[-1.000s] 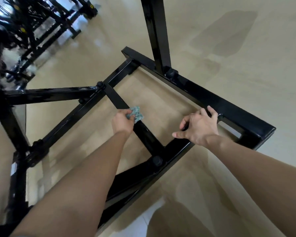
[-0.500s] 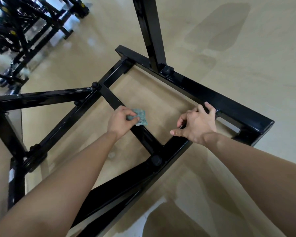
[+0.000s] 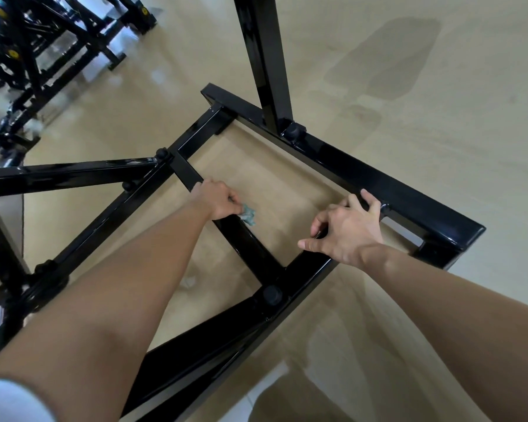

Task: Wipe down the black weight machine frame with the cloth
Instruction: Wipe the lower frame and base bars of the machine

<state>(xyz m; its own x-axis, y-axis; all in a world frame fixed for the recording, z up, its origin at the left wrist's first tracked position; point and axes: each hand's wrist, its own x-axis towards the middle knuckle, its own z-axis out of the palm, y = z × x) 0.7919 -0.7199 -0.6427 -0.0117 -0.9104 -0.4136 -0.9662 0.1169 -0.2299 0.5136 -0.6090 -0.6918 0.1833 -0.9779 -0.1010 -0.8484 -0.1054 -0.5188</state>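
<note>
The black weight machine frame (image 3: pixel 378 184) lies low on the tan floor, a rectangle of glossy bars with an upright post at the back. A crossbar (image 3: pixel 250 242) runs diagonally through its middle. My left hand (image 3: pixel 217 202) grips a small teal cloth (image 3: pixel 249 215) and presses it on the crossbar's right side; most of the cloth is hidden under the fingers. My right hand (image 3: pixel 345 229) rests over the corner of the frame, fingertips curled on the far bar and thumb on the near bar.
More black gym equipment (image 3: pixel 43 53) stands at the upper left. The tan floor (image 3: pixel 439 102) at the right has darker damp-looking patches. A small white scrap (image 3: pixel 189 281) lies on the floor inside the frame.
My left hand has slid the cloth a short way along the crossbar and closed over more of it. My right hand has kept its place on the frame corner.
</note>
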